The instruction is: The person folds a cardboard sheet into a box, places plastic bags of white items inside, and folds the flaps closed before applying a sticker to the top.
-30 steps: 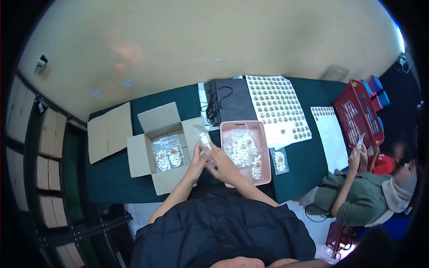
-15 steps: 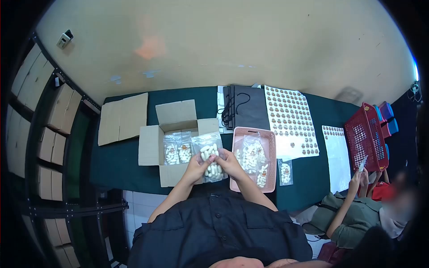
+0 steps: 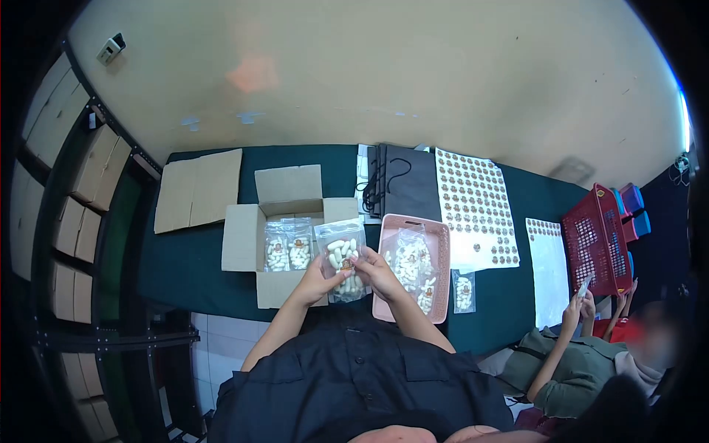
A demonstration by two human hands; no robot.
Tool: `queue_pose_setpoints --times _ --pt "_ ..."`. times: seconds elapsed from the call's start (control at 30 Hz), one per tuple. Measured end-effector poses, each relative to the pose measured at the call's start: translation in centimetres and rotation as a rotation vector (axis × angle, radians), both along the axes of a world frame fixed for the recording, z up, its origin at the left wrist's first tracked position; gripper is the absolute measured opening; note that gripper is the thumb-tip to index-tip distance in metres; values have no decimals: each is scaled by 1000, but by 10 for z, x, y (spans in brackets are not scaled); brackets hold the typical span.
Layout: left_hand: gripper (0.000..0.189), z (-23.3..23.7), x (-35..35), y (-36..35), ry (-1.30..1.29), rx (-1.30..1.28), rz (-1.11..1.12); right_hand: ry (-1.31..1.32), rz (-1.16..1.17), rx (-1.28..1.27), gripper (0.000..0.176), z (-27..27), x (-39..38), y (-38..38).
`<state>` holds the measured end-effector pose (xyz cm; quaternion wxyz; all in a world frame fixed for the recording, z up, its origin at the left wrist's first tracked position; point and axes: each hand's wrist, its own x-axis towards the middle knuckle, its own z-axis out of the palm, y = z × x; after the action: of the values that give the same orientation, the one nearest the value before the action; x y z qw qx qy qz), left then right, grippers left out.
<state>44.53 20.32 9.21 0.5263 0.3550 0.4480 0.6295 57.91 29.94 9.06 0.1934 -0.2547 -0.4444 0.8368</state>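
Note:
Both my hands are closed on one clear zip bag (image 3: pixel 340 244) of white capsule-shaped pieces, which carries a small orange-brown sticker. My left hand (image 3: pixel 319 282) grips its lower left side, and my right hand (image 3: pixel 378 273) holds the right edge with the thumb by the sticker. Left of it, an open cardboard box (image 3: pixel 244 240) contains similar stickered bags (image 3: pixel 288 247) standing side by side. Right of my hands is a pink plastic basket (image 3: pixel 445 255) with several filled bags (image 3: pixel 412 258) heaped inside. Another filled bag (image 3: pixel 464 292) lies on the table just beyond the basket.
A sticker sheet (image 3: pixel 476 207) and a smaller sheet (image 3: pixel 546 273) lie to the right. Black bags with cord handles (image 3: pixel 406 181) rest behind the basket; flat cardboard (image 3: pixel 198 190) lies left. A red basket (image 3: pixel 600 240) and a co-worker (image 3: pixel 583 362) are at far right, shelving (image 3: pixel 92 221) at left.
My thumbs have shifted apart on the bag, and its sticker now shows between them. The bag stays between box and pink basket. The camera view has moved slightly.

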Motion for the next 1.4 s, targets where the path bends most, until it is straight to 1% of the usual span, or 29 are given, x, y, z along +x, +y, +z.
queue_pose_setpoints --times 0.07,0.13,0.2,0.23,0.27,0.33,0.4,0.43,0.47,0.53,0.57,0.6,0.67,0.73,0.8,0.87,0.9,0.93,0.97,1.0,1.07,1.13,1.2,1.23,1.27,1.3,1.33,1.37,1.4 --pt "60 -3 2 -2 -48 9 8 9 30 -121 39 2 -1 2" --pt "63 -3 4 1 -90 -15 54 50 61 -92 39 2 -4 4" --pt "65 0 11 -1 -43 -10 51 82 -57 301 34 0 -10 -1" --pt "66 3 14 -3 -62 -57 -29 88 -57 310 34 -1 -9 -1" --pt "67 3 18 -5 -83 -106 -108 21 -146 208 30 -3 -8 1" --pt "65 -8 20 -3 -96 -34 -125 -48 -225 110 25 -8 -6 4" --pt "63 -15 22 -3 36 -21 -83 32 -250 8 16 -13 -4 4" --pt "63 -18 24 0 272 81 35 27 -272 39 15 -16 -4 1" --pt "63 -20 22 1 260 71 37 14 -268 32 15 -19 -4 -2" --pt "47 -8 15 5 175 -169 265 47 -266 68 14 -16 -3 -10" --pt "47 -4 10 1 174 -181 262 54 -272 -16 15 -7 -1 -19" --pt "37 1 3 0 238 -179 219 57 -273 -22 15 -9 -3 -21" --pt "32 5 -10 -6 319 -171 176 76 -235 108 17 -15 -8 -20" --pt "32 9 -20 -13 260 -28 225 22 -202 109 22 -5 -10 -21" --pt "32 10 -31 -23 273 -27 145 226 -48 -25 28 3 -8 -21" --pt "32 2 -34 -28 268 -61 80 161 -51 16 34 -7 -5 -22" --pt "32 2 -30 -29 258 -60 82 117 -145 144 36 -6 -5 -22" --pt "35 2 -27 -29 277 -39 212 75 -238 272 38 -6 -6 -24" --pt "41 3 -24 -29 298 -20 342 82 -298 131 42 -5 -3 -28" --pt "41 6 -21 -28 293 -25 340 76 -298 128 42 -4 -6 -32" --pt "54 19 -11 -26 419 63 202 9 -512 700 43 -2 -16 -41" --pt "59 26 3 -24 366 106 159 -43 -375 968 46 3 -20 -50" --pt "62 25 11 -22 326 148 209 85 -324 928 44 9 -26 -54" --pt "54 23 8 -21 269 118 217 79 -330 932 44 12 -25 -53" --pt "54 22 7 -20 264 119 209 -111 -411 1033 42 15 -23 -51" --pt "45 22 5 -20 218 71 192 -307 -489 1123 41 17 -22 -50" --pt "36 22 4 -22 174 20 178 -314 -488 1120 41 18 -21 -49" --pt "36 21 2 -23 172 21 179 -256 -512 909 38 18 -23 -45" --pt "33 19 -1 -25 295 13 227 -191 -529 699 35 17 -25 -40"
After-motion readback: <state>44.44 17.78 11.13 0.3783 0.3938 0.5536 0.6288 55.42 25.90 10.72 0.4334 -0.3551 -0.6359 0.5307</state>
